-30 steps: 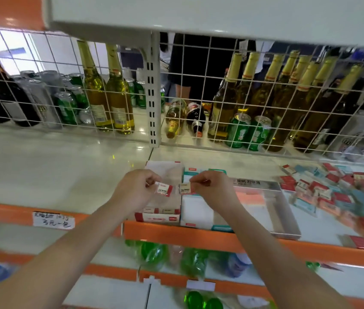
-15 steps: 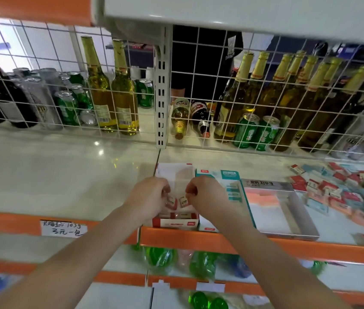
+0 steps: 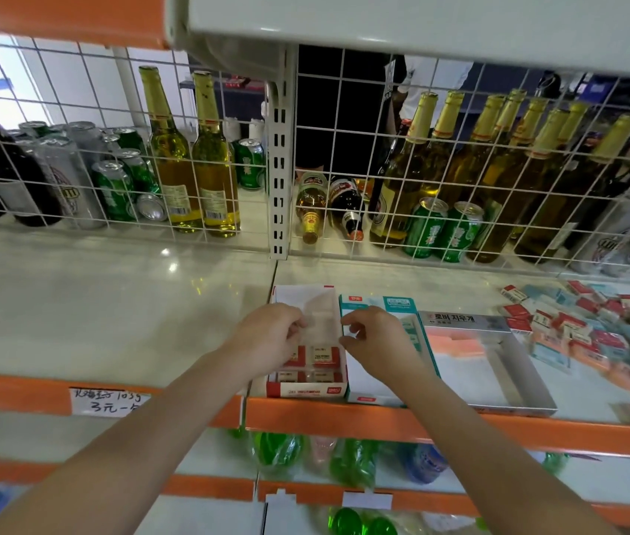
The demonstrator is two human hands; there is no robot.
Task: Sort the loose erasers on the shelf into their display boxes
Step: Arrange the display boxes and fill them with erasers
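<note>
A red-and-white display box (image 3: pixel 305 390) stands at the shelf's front edge with a few red-banded erasers (image 3: pixel 323 357) lying in its near end. My left hand (image 3: pixel 269 343) hovers over the box's left side with its fingers curled under. It covers part of one eraser (image 3: pixel 293 355), and I cannot tell whether it holds it. My right hand (image 3: pixel 377 343) is just right of the box, thumb and forefinger apart, holding nothing. A pile of loose red, blue and orange erasers (image 3: pixel 595 334) lies on the shelf at the far right.
A teal display box (image 3: pixel 396 303) and a silver one (image 3: pixel 464 321) with orange erasers stand right of the red box. A white wire grid (image 3: pixel 344 210) backs the shelf, with bottles and cans behind it. An orange rail (image 3: pixel 382 420) edges the shelf, and another shelf hangs overhead.
Both hands carried an eraser each down into the red-and-white box. The right hand's eraser now lies in the box and that hand has lifted away to the right.
</note>
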